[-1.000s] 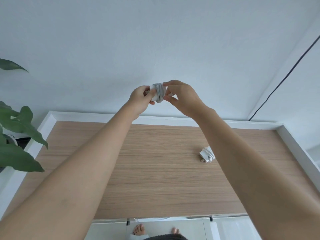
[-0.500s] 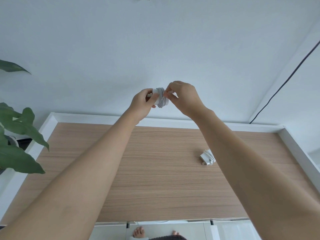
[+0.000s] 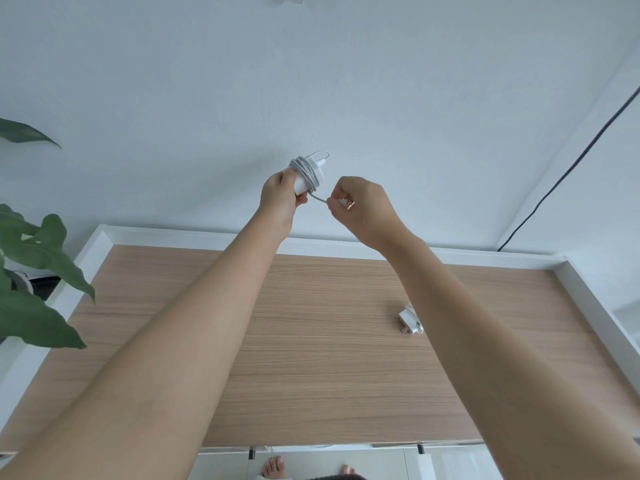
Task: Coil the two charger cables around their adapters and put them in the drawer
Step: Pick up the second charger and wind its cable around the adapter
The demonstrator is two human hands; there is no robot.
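Note:
My left hand [image 3: 281,199] grips a white adapter [image 3: 306,174] held up in front of the wall, with grey-white cable coiled around its body. A short free length of that cable runs to my right hand [image 3: 360,208], which pinches the cable's end plug [image 3: 344,202]. A small loop of cable sticks out at the adapter's top. The second charger [image 3: 409,321], white with its cable wrapped around it, lies on the wooden top [image 3: 311,341] at the right, partly hidden by my right forearm. No drawer interior shows.
A white raised rim [image 3: 585,292] borders the wooden top on the left, back and right. Green plant leaves [image 3: 38,271] reach in from the left. A black cord [image 3: 568,168] runs down the right wall. White cabinet fronts [image 3: 346,462] and bare feet show below the front edge.
My hands have separated: the right hand pulled away to the right with the cable end, drawing out a short free length. The left hand tilted the coiled adapter upward.

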